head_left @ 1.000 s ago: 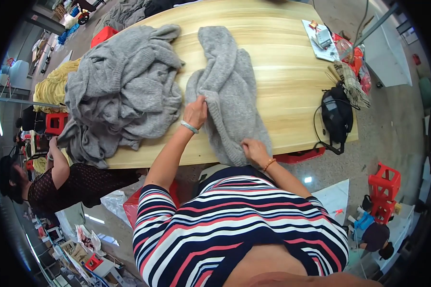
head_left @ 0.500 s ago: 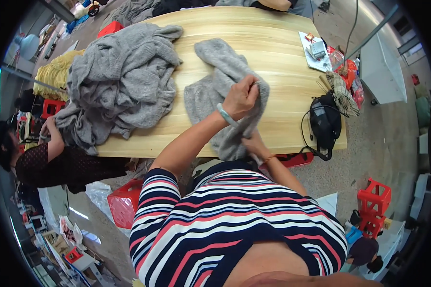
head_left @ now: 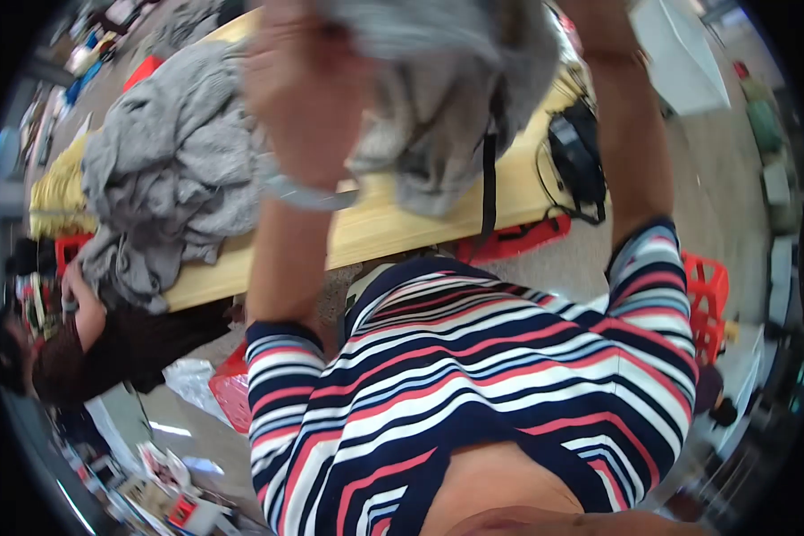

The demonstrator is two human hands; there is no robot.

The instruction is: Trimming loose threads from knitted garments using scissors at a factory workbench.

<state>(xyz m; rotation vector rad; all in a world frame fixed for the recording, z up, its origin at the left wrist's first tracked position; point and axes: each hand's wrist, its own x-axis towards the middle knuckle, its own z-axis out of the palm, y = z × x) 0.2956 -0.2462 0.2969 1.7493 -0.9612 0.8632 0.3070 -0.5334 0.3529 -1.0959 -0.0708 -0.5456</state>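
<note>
A grey knit garment [head_left: 438, 98] is lifted above the table close to the view, blurred and partly cut off by the upper edge. My left hand [head_left: 308, 85], with a pale bangle at the wrist, is raised at its left side and closed on it; motion smears the fingers. At the garment's right side, my right hand [head_left: 590, 18] is mostly beyond the upper edge, so its fingers are hidden. The cloth hangs spread between both raised arms. Over its lower right part dangles a narrow black strap [head_left: 489, 183].
A heap of grey knit garments [head_left: 174, 161] covers the left of the wooden table [head_left: 380, 228]. Beside it another person's arm [head_left: 87, 308] reaches to the heap. A black bag with a cord [head_left: 576, 156] lies at the right. Red stools [head_left: 230, 393] stand on the floor.
The garment has risen from the tabletop toward the upper edge and spread out. Both my hands have moved up and apart, the right one far to the right. The view has shifted slightly.
</note>
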